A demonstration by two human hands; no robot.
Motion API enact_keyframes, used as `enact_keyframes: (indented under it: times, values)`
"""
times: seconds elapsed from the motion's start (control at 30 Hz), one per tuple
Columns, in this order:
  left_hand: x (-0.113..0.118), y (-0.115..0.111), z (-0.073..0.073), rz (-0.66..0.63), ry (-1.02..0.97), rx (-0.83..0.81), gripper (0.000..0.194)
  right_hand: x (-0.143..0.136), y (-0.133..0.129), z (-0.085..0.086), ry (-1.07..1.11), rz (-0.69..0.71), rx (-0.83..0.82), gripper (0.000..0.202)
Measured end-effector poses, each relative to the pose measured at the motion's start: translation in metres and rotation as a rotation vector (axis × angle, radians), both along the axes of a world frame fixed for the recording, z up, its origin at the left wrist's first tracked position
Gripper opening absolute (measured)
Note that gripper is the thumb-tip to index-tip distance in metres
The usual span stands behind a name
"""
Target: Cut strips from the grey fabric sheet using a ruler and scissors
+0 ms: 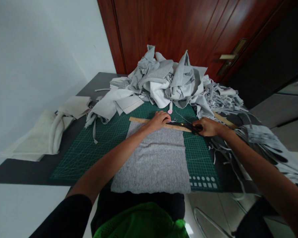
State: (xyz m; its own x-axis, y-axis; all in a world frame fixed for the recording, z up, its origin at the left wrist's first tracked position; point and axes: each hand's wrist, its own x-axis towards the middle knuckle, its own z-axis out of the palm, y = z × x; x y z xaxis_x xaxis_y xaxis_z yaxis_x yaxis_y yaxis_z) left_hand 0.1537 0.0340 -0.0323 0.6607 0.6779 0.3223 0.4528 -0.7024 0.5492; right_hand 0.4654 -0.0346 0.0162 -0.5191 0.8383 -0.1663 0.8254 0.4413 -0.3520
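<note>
From where I stand, I see a grey knit cloth point(156, 165) lying flat at the near edge of the table point(20, 173), mostly over a green cutting mat point(89, 142). A wooden ruler point(137, 119) lies across the cloth's far end. The left hand point(159, 121) is over the ruler, fingers bunched together; whether they pinch anything, I can't tell. The right hand point(206, 127), just right of the cloth, is closed around the handles of black scissors point(176, 124), whose blades point left along the ruler towards the other hand. At the far side rises a rumpled heap of grey fabric point(161, 77); to the left lies a folded cream cloth point(34, 138).
</note>
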Motion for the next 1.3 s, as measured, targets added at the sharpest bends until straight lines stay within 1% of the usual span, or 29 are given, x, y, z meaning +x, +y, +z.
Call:
enact_keyframes:
  times: [0.27,0.43,0.6,1.07,1.17,1.3]
  values:
    - [0.001,-0.001,0.002,0.009,0.015,-0.007,0.014,-0.008,0.002,0.004,-0.001,0.014,-0.021,0.016]
    - [0.002,-0.003,0.005,0.011,0.013,-0.010,0.015,-0.008,0.002,0.003,0.000,0.021,-0.001,0.016]
    - [0.003,-0.003,0.003,0.001,0.004,-0.002,0.016,-0.006,0.003,0.001,0.016,0.036,0.021,0.017]
    - [0.001,-0.002,0.006,0.006,-0.005,-0.023,0.015,-0.006,0.003,-0.001,-0.014,0.024,0.029,0.018]
    - [-0.007,0.004,0.008,-0.005,0.001,-0.011,0.019,-0.006,0.003,-0.001,0.001,0.027,0.022,0.016]
    - [-0.031,0.012,0.011,-0.049,-0.014,0.001,0.019,-0.006,0.003,-0.002,0.002,0.025,0.020,0.015]
